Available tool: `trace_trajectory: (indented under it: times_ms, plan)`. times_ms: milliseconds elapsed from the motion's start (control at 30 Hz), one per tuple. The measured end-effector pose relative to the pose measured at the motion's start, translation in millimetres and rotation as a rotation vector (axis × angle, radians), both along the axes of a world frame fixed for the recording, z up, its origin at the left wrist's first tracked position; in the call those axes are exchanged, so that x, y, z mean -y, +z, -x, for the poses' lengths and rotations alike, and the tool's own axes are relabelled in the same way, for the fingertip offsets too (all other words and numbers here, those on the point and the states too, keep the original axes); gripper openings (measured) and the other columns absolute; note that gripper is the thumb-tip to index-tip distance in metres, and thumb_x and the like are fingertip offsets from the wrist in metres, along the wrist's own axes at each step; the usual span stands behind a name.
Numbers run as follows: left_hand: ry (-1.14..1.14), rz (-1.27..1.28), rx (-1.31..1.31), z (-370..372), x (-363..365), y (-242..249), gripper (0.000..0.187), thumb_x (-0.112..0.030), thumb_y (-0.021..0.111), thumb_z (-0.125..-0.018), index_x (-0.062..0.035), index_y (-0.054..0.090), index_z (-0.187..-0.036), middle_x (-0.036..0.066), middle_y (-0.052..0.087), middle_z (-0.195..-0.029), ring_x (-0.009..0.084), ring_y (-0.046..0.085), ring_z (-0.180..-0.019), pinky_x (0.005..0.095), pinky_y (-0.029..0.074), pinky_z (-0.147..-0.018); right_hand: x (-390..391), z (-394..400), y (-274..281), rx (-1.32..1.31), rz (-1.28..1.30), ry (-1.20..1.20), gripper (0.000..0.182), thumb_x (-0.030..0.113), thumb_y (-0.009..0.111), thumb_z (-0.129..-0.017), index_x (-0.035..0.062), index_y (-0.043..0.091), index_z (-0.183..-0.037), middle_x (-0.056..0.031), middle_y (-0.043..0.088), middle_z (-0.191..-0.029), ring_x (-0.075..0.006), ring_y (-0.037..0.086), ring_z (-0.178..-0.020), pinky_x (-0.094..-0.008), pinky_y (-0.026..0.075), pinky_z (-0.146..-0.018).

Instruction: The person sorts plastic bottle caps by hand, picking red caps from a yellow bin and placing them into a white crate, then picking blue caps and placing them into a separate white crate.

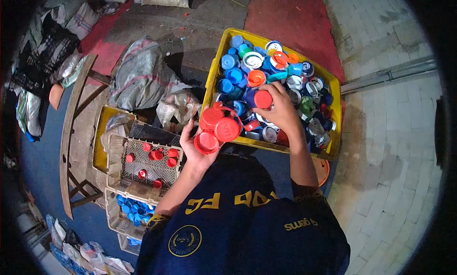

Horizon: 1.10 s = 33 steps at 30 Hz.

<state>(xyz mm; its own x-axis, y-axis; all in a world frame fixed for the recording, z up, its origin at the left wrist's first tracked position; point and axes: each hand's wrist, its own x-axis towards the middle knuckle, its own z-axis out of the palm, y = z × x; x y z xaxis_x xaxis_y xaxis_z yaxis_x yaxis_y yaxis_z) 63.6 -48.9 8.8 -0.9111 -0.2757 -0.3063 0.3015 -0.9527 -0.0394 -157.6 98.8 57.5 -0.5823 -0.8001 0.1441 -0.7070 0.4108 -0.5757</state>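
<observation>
Several red caps [227, 129] rest in my left hand [196, 149], whose fingers curl around them beside the near left edge of the yellow crate [339, 132]. One of these caps has a loop-like ring standing up from it. Over the crate, my right hand [282, 110] pinches another red cap [263, 99] between thumb and fingers. Beneath and around it lie mixed caps in blue, white, orange and green, such as an orange cap [256, 78] and a white cap [253, 60].
At the left, a beige basket [114, 168] holds several red caps; below it another basket [113, 213] holds blue caps. A wooden frame [68, 132] and grey sacks [140, 75] stand beyond. An orange round object [322, 171] lies by my right forearm.
</observation>
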Motion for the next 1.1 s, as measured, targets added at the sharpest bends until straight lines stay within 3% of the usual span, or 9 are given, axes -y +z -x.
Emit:
trace_trajectory:
  times_ms: [267,467,567,667,700,800,933,967,1100]
  plan:
    - [-0.062,0.021,0.072,4,-4,-3,0.070,-0.053,0.051,-0.095,-0.0101,0.044,-0.150,0.010,0.048,-0.153,0.0280,0.047,-0.140,0.0506,0.037,-0.115,-1,-8,9,-0.013,-0.032,-0.096,0.060,0.012,0.089,-0.065,0.0056,0.048,-0.110,-0.0154,0.052,-0.107,-0.0379,0.059,-0.102,-0.0469,0.050,-0.087]
    - [-0.063,0.084,0.076,7,-6,3,0.068,-0.053,0.051,-0.095,-0.0139,0.045,-0.150,0.008,0.048,-0.154,0.0271,0.047,-0.140,0.0504,0.038,-0.115,-6,-11,3,0.135,0.013,-0.189,0.060,0.016,0.089,-0.068,0.0042,0.052,-0.113,-0.0177,0.064,-0.104,-0.0404,0.065,-0.099,-0.0438,0.052,-0.088]
    - [-0.070,0.072,0.060,7,-5,0,0.067,-0.052,0.052,-0.094,-0.0147,0.046,-0.150,0.008,0.048,-0.154,0.0270,0.046,-0.140,0.0504,0.038,-0.115,-10,-17,19,-0.003,0.120,-0.204,0.052,0.013,0.087,-0.072,0.0054,0.053,-0.111,-0.0178,0.067,-0.103,-0.0388,0.066,-0.095,-0.0447,0.052,-0.081]
    - [-0.056,0.070,0.066,10,-7,0,0.066,-0.051,0.053,-0.094,-0.0147,0.047,-0.149,0.008,0.048,-0.154,0.0271,0.047,-0.140,0.0504,0.038,-0.115,-19,-14,18,0.085,0.298,-0.234,0.050,0.013,0.086,-0.075,0.0066,0.057,-0.115,-0.0152,0.067,-0.105,-0.0326,0.067,-0.097,-0.0420,0.053,-0.083]
    - [-0.046,0.059,0.084,12,-7,-1,0.066,-0.050,0.053,-0.094,-0.0147,0.047,-0.149,0.008,0.049,-0.153,0.0272,0.047,-0.140,0.0504,0.037,-0.115,-18,-27,29,0.245,0.355,-0.256,0.051,0.013,0.085,-0.078,0.0062,0.059,-0.120,-0.0126,0.067,-0.108,-0.0273,0.066,-0.103,-0.0396,0.051,-0.090]
    - [-0.024,0.028,0.094,16,-10,-1,0.064,-0.049,0.053,-0.094,-0.0132,0.049,-0.147,0.009,0.052,-0.149,0.0275,0.049,-0.137,0.0499,0.038,-0.115,-12,-69,33,0.500,0.604,-0.195,0.051,0.016,0.086,-0.078,0.0039,0.060,-0.120,-0.0123,0.065,-0.114,-0.0255,0.064,-0.110,-0.0387,0.048,-0.097]
    - [0.007,0.060,0.058,25,-17,0,0.062,-0.048,0.053,-0.094,-0.0090,0.051,-0.143,0.011,0.057,-0.143,0.0285,0.052,-0.134,0.0490,0.039,-0.114,-1,-99,11,0.039,0.565,0.041,0.058,0.021,0.089,-0.071,0.0038,0.062,-0.120,-0.0159,0.063,-0.125,-0.0333,0.059,-0.121,-0.0449,0.044,-0.105]
    - [0.023,0.086,0.044,27,-18,1,0.062,-0.048,0.053,-0.095,-0.0077,0.052,-0.142,0.012,0.058,-0.142,0.0289,0.052,-0.133,0.0487,0.039,-0.114,2,-106,5,0.048,0.602,0.012,0.061,0.020,0.090,-0.069,0.0041,0.062,-0.120,-0.0168,0.062,-0.127,-0.0379,0.057,-0.124,-0.0489,0.042,-0.108]
    - [0.018,0.113,0.093,27,-25,13,0.063,-0.046,0.051,-0.095,-0.0051,0.050,-0.143,0.014,0.056,-0.144,0.0305,0.052,-0.133,0.0477,0.037,-0.116,6,-118,-20,0.149,0.632,-0.064,0.061,0.018,0.087,-0.074,0.0026,0.057,-0.125,-0.0257,0.046,-0.143,-0.0393,0.045,-0.136,-0.0493,0.035,-0.113]
